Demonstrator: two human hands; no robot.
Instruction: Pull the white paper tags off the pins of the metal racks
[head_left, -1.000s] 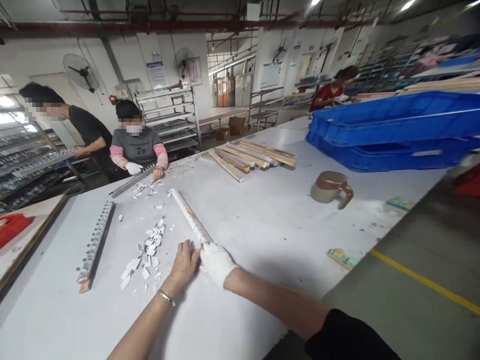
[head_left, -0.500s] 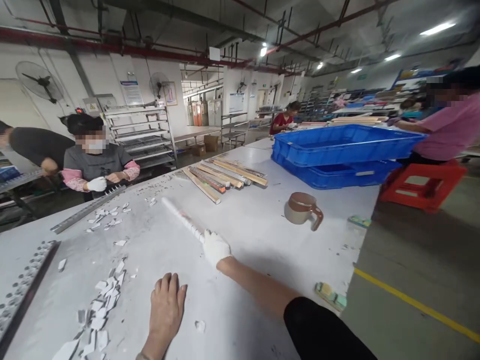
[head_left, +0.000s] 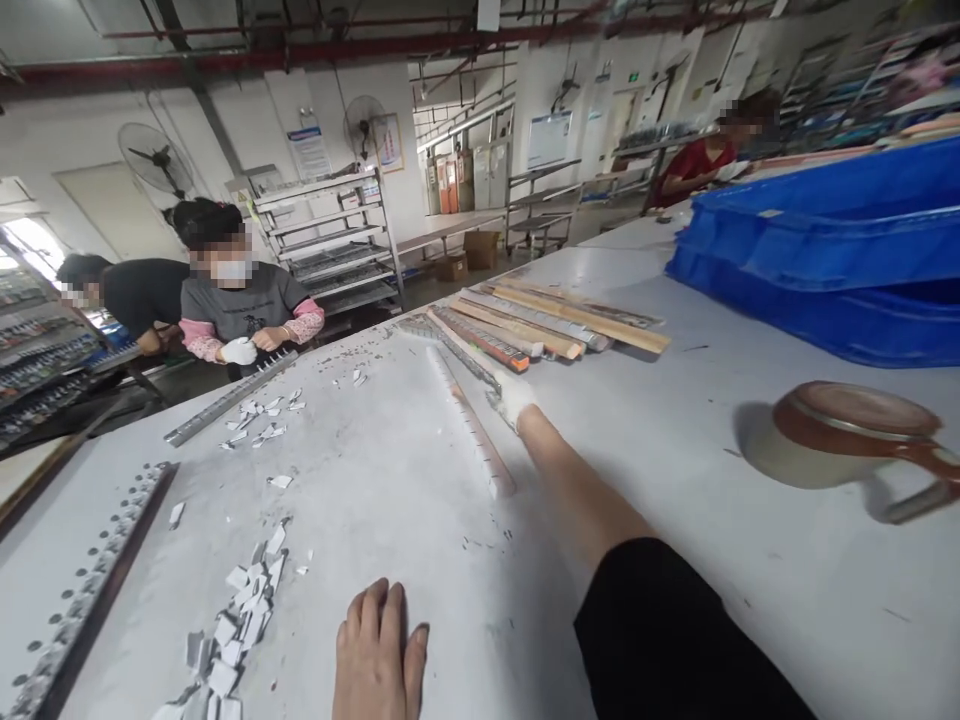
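My gloved right hand [head_left: 513, 400] is closed on the near end of a thin strip [head_left: 466, 350] at the left side of a pile of wooden and grey sticks [head_left: 555, 318]. Just left of this hand a white, marked stick [head_left: 472, 430] lies on the table, not held. My bare left hand [head_left: 379, 655] rests palm down near the bottom edge of the picture, fingers extended, with nothing in it. To its left lie white and grey scraps [head_left: 240, 620].
A perforated bar [head_left: 97, 590] lies at the left. Another bar [head_left: 229, 398] is by a masked person [head_left: 240, 290]. At the right stand a brown-lidded mug [head_left: 840, 430] and stacked blue crates [head_left: 817, 260].
My right hand has let go of the white stick and moved away to the pile, where it grips a strip. The view has swung right and closer. My left hand still lies flat.
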